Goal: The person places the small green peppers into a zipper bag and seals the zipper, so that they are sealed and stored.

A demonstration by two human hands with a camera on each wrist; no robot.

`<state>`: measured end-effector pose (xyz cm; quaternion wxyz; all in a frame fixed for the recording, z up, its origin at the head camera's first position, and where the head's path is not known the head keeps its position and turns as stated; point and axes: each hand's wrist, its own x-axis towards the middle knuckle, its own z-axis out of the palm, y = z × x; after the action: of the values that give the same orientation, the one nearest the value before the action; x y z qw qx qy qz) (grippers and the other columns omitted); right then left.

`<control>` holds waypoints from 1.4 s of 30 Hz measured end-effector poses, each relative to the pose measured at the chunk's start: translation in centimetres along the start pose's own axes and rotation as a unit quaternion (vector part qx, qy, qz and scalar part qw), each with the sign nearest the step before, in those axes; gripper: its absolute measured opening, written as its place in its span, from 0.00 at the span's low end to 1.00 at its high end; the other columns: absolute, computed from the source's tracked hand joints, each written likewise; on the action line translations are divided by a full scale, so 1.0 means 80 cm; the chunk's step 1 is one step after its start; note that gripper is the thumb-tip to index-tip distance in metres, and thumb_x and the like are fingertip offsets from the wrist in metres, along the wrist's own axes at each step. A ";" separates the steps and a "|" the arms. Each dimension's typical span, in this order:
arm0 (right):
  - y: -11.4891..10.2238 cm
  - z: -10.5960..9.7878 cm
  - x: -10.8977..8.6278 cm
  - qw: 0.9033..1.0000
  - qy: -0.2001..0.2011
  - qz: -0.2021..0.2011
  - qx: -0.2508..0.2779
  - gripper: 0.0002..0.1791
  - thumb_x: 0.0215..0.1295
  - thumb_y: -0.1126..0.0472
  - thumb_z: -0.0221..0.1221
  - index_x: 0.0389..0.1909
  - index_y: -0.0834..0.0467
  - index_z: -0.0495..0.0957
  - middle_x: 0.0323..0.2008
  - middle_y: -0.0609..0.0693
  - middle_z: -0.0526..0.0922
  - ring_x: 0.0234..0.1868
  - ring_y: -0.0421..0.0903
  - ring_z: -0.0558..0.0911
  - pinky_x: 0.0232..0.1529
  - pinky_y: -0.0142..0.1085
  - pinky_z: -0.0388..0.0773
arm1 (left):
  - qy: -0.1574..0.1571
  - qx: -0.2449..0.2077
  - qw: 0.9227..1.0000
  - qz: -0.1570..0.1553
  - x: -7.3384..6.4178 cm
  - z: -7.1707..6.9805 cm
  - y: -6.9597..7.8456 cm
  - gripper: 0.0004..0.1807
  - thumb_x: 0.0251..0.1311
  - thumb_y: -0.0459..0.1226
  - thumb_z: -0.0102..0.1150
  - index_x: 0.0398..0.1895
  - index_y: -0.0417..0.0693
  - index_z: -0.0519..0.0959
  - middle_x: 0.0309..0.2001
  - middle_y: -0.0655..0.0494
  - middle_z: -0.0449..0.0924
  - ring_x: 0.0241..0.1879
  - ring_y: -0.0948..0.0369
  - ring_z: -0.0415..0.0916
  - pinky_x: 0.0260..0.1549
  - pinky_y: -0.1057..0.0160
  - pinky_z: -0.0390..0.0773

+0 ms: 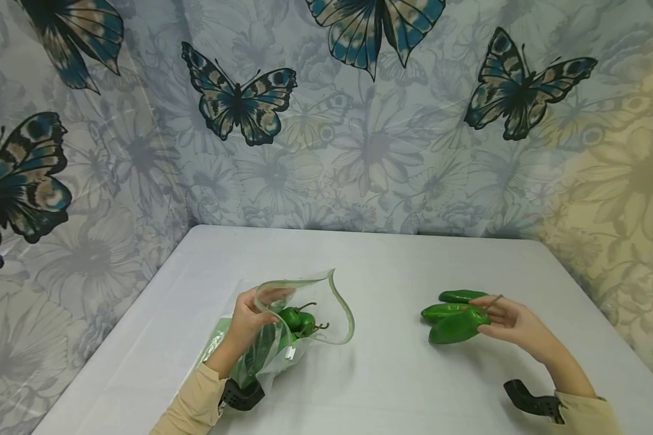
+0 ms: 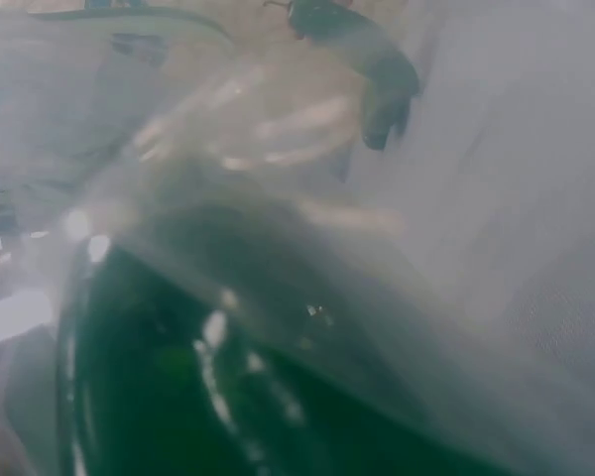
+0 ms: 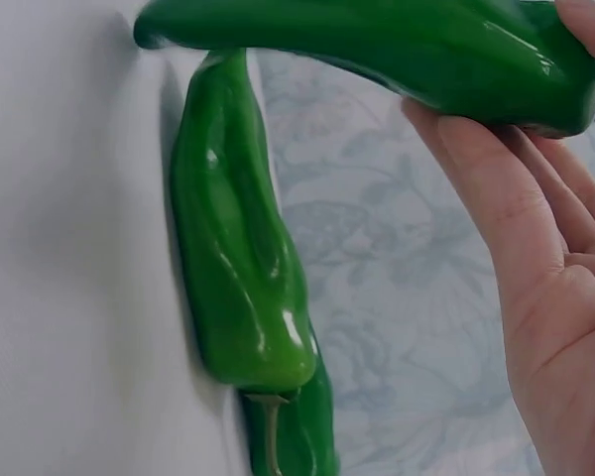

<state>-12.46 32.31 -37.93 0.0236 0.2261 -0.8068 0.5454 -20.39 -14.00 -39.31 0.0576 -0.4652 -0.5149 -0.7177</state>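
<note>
My left hand (image 1: 253, 317) grips the rim of a clear plastic bag (image 1: 334, 308) with a green edge, its mouth spread toward the right. Inside the bag lie several green peppers (image 1: 299, 320) with stems showing. My right hand (image 1: 514, 320) pinches one green pepper (image 1: 456, 326) near its stem end, thumb on one side and fingers on the other. Beyond it, two more green peppers (image 3: 243, 238) lie on the table, one partly behind the other. In the left wrist view, the bag's film and dark green peppers (image 2: 228, 377) fill most of the picture, blurred.
The white table (image 1: 381, 386) reaches back to a wall cloth (image 1: 370, 181) printed with flowers and butterflies. Beneath my left forearm lies a flat green-tinted plastic piece (image 1: 213, 338). Black wrist mounts (image 1: 530, 402) sit at both sleeves.
</note>
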 end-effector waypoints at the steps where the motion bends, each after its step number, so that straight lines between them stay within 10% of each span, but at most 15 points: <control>1: 0.000 0.000 0.000 1.000 0.002 0.006 -0.004 0.21 0.55 0.78 0.55 0.51 0.73 0.66 0.46 0.37 0.76 0.46 0.34 0.75 0.38 0.29 0.74 | 0.000 0.000 1.000 -0.001 0.000 0.000 0.000 0.23 0.51 0.43 0.60 0.51 0.46 0.76 0.47 0.53 0.77 0.15 0.69 0.66 0.12 0.71 0.69; 8: 0.002 0.001 0.001 0.999 0.014 0.025 -0.019 0.21 0.56 0.76 0.56 0.52 0.75 0.65 0.45 0.35 0.76 0.45 0.33 0.75 0.37 0.30 0.75 | 0.002 0.007 1.000 -0.010 -0.002 -0.001 0.000 0.21 0.53 0.40 0.61 0.51 0.47 0.75 0.48 0.54 0.77 0.06 0.65 0.47 0.07 0.63 0.57; 17: 0.001 0.002 0.000 1.000 0.014 0.012 -0.008 0.21 0.56 0.77 0.55 0.52 0.76 0.65 0.46 0.37 0.76 0.46 0.34 0.75 0.37 0.30 0.75 | 0.009 -0.006 1.000 -0.017 -0.002 -0.002 -0.003 0.22 0.53 0.38 0.61 0.52 0.46 0.74 0.49 0.54 0.76 0.07 0.64 0.47 0.07 0.63 0.53; 33: 0.012 0.007 0.000 0.997 0.063 0.033 -0.027 0.20 0.56 0.76 0.55 0.52 0.69 0.68 0.44 0.34 0.75 0.42 0.33 0.76 0.36 0.29 0.75 | 0.037 -0.007 0.999 0.000 -0.001 -0.001 -0.002 0.23 0.51 0.36 0.63 0.52 0.41 0.74 0.48 0.52 0.76 0.35 0.64 0.72 0.12 0.64 0.61; 42: 0.011 0.011 0.001 0.994 0.102 0.028 -0.004 0.25 0.55 0.78 0.54 0.48 0.47 0.72 0.42 0.35 0.77 0.39 0.35 0.78 0.34 0.27 0.75 | 0.034 -0.008 0.999 0.004 -0.001 0.000 -0.002 0.22 0.51 0.36 0.62 0.52 0.41 0.74 0.48 0.52 0.76 0.15 0.61 0.57 0.10 0.63 0.56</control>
<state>-12.74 31.74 -39.05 0.0915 0.1460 -0.8085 0.5627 -20.42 -13.95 -39.45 0.0741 -0.4428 -0.5047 -0.7374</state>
